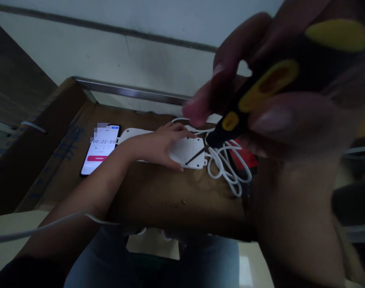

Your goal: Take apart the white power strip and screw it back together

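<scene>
Both busy: left hand (163, 146) open, flat on power strip (188, 151); right hand (278, 116) grips screwdriver (268, 82), tip angled down-left onto its right end.

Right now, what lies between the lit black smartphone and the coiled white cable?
In the head view, the flat white plastic power strip lies between them, the left hand pressed on it, the tip of the black-and-yellow screwdriver at its corner.

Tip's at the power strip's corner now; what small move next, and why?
Probably seat the screwdriver tip squarely in that corner hole and turn: the right hand holds it there, the left hand pins the power strip flat.
</scene>
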Demonstrator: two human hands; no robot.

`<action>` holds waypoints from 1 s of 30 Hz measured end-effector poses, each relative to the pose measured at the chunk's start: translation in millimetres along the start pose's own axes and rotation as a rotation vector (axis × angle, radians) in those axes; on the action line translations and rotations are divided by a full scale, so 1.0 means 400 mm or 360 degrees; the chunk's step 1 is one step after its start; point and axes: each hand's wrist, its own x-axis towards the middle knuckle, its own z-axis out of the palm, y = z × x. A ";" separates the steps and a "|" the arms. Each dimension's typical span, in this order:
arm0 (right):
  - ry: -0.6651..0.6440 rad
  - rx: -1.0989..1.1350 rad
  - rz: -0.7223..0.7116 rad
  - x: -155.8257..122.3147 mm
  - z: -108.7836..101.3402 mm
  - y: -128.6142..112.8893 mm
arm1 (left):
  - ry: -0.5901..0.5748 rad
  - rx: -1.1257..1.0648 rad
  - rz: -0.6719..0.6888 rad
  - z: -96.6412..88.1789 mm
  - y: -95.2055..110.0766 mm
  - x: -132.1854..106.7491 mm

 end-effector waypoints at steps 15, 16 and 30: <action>-0.0543 -0.0232 -0.0261 0.016 0.004 -0.044 | 0.0142 -0.0953 -0.0037 0.023 0.046 0.021; -0.0498 -0.0239 -0.0356 0.009 0.004 -0.038 | 0.0138 -0.0975 -0.0034 0.024 0.047 0.022; -0.0469 -0.1050 -0.0427 -0.042 -0.053 -0.071 | 0.0131 -0.0921 0.0086 0.026 0.060 0.018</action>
